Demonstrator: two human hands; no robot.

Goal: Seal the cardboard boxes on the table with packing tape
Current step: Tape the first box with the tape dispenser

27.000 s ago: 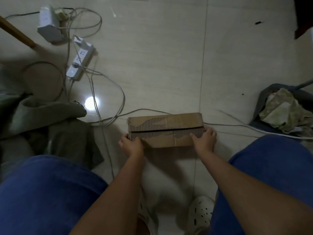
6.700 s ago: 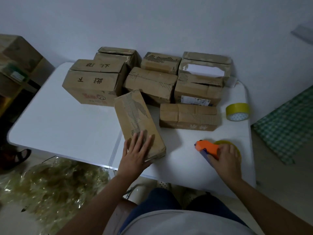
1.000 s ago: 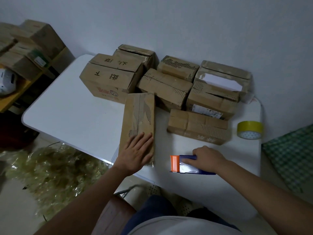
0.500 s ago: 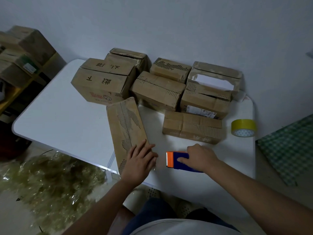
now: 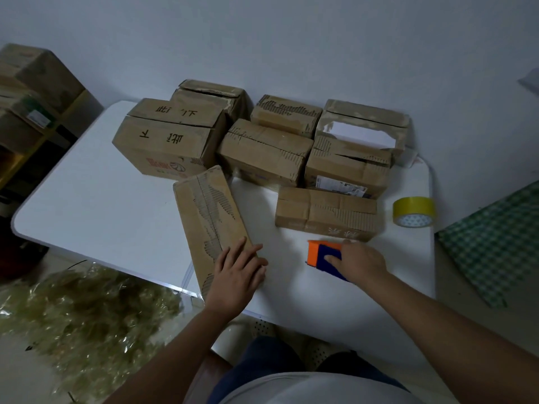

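Note:
A long narrow cardboard box (image 5: 210, 217) lies lengthwise on the white table (image 5: 102, 211), its near end at the table's front edge. My left hand (image 5: 236, 275) rests flat on that near end with fingers spread. To its right, my right hand (image 5: 358, 263) grips an orange and blue tape dispenser (image 5: 319, 255) held just above the table. Another small box (image 5: 323, 212) lies behind the dispenser. Several more boxes, among them a large one (image 5: 166, 141), are crowded at the back against the wall.
A spare roll of yellow tape (image 5: 413, 211) stands near the table's right edge. Crumpled clear tape or plastic (image 5: 78, 319) is piled on the floor at the left. More boxes (image 5: 32, 83) are stacked at the far left. Green checked cloth (image 5: 495, 243) lies at the right.
The long box's far end has swung left, so it lies more at a slant. My right hand has carried the dispenser slightly away from the box. The camera has shifted.

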